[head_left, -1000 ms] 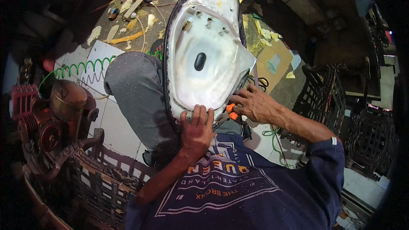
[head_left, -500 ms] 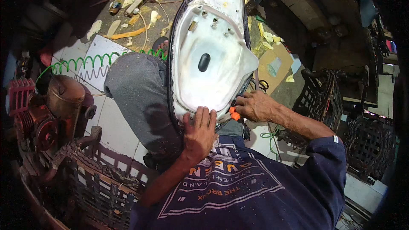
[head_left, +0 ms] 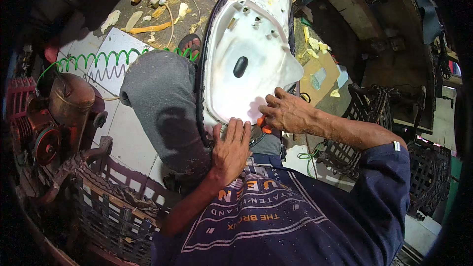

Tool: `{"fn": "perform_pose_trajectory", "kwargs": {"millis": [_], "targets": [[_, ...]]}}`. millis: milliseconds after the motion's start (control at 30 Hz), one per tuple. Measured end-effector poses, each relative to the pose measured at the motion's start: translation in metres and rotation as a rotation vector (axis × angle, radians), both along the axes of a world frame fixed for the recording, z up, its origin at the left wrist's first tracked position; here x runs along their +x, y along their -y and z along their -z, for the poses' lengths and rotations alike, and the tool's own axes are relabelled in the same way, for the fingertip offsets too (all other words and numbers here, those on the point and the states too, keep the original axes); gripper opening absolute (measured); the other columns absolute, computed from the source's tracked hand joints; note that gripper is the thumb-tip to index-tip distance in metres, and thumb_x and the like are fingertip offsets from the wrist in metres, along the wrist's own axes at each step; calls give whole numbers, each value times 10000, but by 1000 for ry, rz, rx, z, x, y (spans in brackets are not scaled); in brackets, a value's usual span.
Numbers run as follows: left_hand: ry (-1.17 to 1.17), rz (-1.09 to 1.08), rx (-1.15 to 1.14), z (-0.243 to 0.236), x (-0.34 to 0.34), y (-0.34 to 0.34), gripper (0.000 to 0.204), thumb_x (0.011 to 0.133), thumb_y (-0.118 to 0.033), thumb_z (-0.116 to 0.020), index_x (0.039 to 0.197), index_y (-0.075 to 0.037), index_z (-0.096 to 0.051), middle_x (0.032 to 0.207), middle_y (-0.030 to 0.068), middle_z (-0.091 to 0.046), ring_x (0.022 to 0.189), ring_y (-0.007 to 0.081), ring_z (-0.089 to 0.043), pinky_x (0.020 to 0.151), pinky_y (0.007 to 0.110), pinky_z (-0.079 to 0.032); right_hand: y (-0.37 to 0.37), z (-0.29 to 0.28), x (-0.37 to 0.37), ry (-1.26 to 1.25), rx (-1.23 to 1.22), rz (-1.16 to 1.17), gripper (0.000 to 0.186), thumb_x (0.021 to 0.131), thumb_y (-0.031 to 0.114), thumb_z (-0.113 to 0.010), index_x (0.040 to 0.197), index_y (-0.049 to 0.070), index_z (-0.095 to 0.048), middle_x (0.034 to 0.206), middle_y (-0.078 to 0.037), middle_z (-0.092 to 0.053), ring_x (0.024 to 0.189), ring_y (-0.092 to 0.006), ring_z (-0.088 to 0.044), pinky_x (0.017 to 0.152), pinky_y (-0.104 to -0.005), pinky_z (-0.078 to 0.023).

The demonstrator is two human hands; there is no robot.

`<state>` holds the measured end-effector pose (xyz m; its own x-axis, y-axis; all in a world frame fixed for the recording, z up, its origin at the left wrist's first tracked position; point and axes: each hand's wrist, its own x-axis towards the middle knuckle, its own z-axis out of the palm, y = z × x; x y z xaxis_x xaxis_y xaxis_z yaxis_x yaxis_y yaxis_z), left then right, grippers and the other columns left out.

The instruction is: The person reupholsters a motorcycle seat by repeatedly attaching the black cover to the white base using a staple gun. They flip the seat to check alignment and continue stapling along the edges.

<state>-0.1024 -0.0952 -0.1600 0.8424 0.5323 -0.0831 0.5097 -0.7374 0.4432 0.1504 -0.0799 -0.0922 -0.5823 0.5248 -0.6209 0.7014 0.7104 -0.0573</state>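
Cluttered workshop floor [head_left: 123,133] was recorded. White seat base [head_left: 246,54] was pinned by the flat, unclenched left hand [head_left: 230,150]; an orange-handled tool [head_left: 263,125] was gripped in the right hand [head_left: 288,111]. A slip toward the left fingers [head_left: 236,130] was judged possible.

White floor tiles [head_left: 118,133] lie at nine o'clock, with a rusty compressor [head_left: 54,118] beside them. Foam scraps [head_left: 148,17] litter the dusty ground at eleven o'clock. Dark woven baskets [head_left: 389,118] stand at three o'clock in dim light.

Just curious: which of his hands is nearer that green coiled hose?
Left. The left hand lies flat at the white shell's lower edge, closer to the hose; the right hand is farther off.
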Motion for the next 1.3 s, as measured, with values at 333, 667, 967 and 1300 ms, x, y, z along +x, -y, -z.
{"fn": "perform_pose_trajectory", "kwargs": {"millis": [333,667,967,1300], "targets": [[77,-3,-47,-3,-3,-5,843,796,-375,-831,1468,28,-521,1427,187,-546,1429,322,-429,1142,576,-293,15,26,17,-63,-382,517,199,894,222,-732,1053,125,-805,1007,-88,-761,843,-282,-742,755,-419,-606],[95,-40,-41,5,-1,-3,876,753,-402,-854,1470,-14,-531,1427,156,-553,1422,302,-449,1154,565,-280,113,52,50,-496,-903,1591,388,902,438,-807,1019,69,-782,748,-31,-693,667,-144,-635,650,-341,-502],[44,25,11,6,1,-2,877,738,-427,-879,1465,-55,-558,1434,160,-541,1434,312,-415,1149,608,-243,145,4,22,-281,122,914,229,906,215,-725,1115,125,-750,1267,-105,-644,1160,-318,-620,925,-460,-502],[-58,31,77,0,-1,1,882,789,-471,-833,1494,-45,-519,1470,142,-531,1462,284,-409,1191,558,-179,59,12,12,-22,50,256,235,933,263,-640,1098,176,-784,1273,-41,-615,1191,-265,-568,1007,-486,-462]]}}
